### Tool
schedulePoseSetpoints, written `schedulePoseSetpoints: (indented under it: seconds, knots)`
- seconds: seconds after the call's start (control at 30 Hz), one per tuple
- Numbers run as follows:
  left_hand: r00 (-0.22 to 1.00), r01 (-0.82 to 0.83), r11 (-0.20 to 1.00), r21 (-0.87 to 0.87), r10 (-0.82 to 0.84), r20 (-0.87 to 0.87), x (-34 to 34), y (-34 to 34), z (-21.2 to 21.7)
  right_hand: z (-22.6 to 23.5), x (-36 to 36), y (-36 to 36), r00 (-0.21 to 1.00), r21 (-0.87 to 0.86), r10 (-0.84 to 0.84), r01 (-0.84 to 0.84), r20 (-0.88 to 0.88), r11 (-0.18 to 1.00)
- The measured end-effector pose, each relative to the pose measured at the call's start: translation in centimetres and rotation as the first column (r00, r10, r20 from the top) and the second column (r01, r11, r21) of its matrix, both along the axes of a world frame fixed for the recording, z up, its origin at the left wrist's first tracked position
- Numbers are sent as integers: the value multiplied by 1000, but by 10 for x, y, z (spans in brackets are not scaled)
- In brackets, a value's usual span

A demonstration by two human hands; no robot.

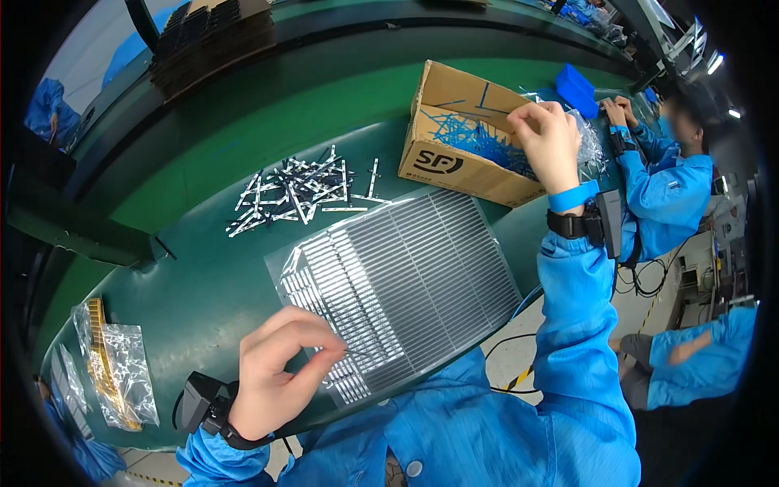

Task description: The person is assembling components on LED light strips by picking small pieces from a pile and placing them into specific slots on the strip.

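My left hand (286, 365) is closed in a pinch over the near left part of a flat sheet (430, 260). A short, thin dark strip (357, 352) sticks out from its fingertips. Fine grey lines run across the sheet in columns, and rows of small silvery-white strips (353, 296) cover its left part. My right hand (549, 144) is raised over an open cardboard box (462, 172), thumb and forefinger pinched together. Whatever is between them, if anything, is too small to make out. Thin blue strips (479, 140) lie loosely inside the box.
Beyond the sheet lies a loose pile of black-and-white strips (296, 191). Clear bags with yellow strips (118, 369) lie at the left table end. Right of the box are a blue bin (577, 91), clear plastic (591, 146) and a co-worker in blue (669, 191).
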State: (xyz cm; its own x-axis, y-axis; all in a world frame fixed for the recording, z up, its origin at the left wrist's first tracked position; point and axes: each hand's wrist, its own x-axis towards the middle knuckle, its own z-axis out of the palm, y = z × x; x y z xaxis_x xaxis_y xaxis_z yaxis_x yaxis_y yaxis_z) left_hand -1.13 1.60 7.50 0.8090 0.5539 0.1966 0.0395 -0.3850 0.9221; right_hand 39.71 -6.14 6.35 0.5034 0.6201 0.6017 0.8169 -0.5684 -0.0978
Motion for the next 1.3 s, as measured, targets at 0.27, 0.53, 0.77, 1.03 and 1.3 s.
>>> schedulePoseSetpoints:
  seconds: [0.27, 0.53, 0.77, 1.03, 1.3]
  knots:
    - [996, -23, 997, -76, 17, -86, 1, 1, -14, 27, -31, -15, 948, 245, 315, -314, 36, 917]
    - [988, 9, 948, -317, -57, -141, 14, -5, -22, 9, -164, -54, 498, 179, 655, -702, -568, 689]
    - [956, -156, 931, -329, 58, -288, -4, -17, -20, -15, -207, -57, 368, 337, 727, -704, -579, 625]
    - [945, -205, 920, -333, 97, -313, 5, -16, -29, -19, -209, -62, 410, 332, 678, -645, -610, 689]
    - [949, -210, 929, -304, 118, -292, 0, -15, -37, -27, -212, -64, 327, 388, 733, -682, -596, 620]
